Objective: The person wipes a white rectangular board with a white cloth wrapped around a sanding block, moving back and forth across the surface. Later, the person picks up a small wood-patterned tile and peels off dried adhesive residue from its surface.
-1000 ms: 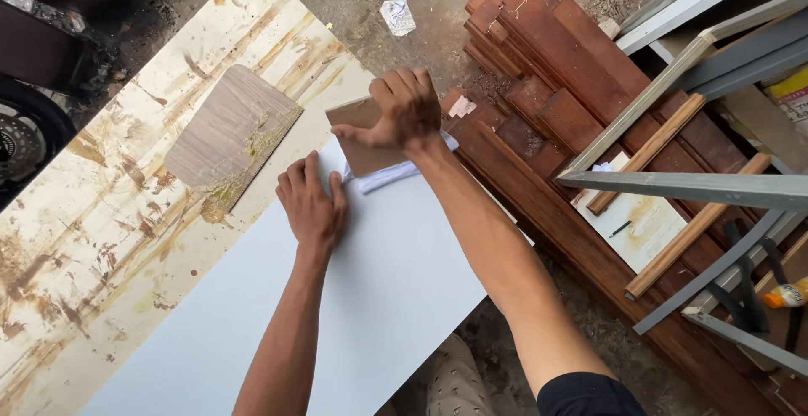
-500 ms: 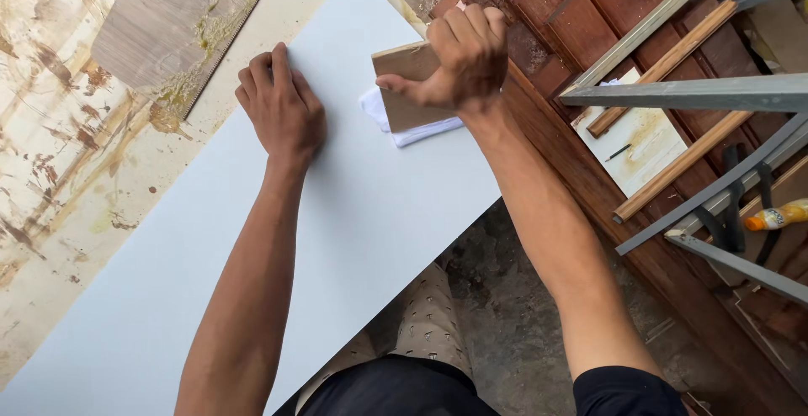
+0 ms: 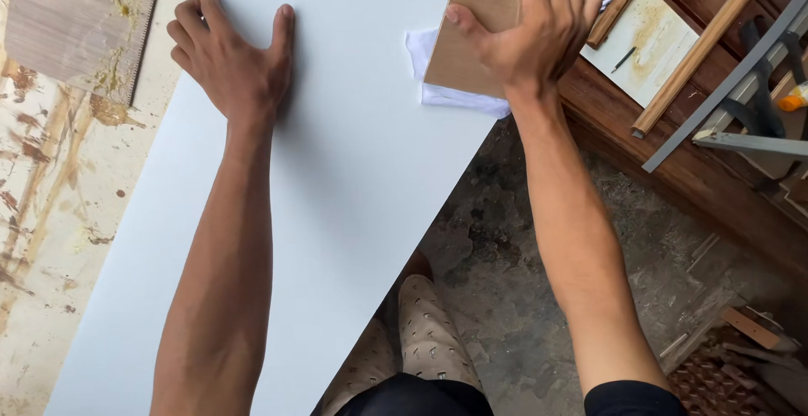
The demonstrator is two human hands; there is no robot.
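Observation:
A long pale grey sheet (image 3: 353,180) lies flat across a stained worktop. My left hand (image 3: 231,58) presses palm-down on it, fingers spread, near its far left part. My right hand (image 3: 539,29) grips a small tan wooden block (image 3: 467,33) with a white cloth (image 3: 438,79) wrapped under it. The block and cloth rest on the sheet at its right edge.
A stained cream board (image 3: 50,206) lies under the sheet at left, with a grey-brown laminate offcut (image 3: 76,21) on it. Dark wooden planks (image 3: 673,164), wood strips and grey metal bars (image 3: 741,71) are stacked at right. A concrete floor (image 3: 539,298) and my patterned shoe (image 3: 433,340) show below.
The view has moved closer and both hands appear larger and higher. My right hand with the block and cloth has slid nearer along the sheet's right edge; my left hand stays flat.

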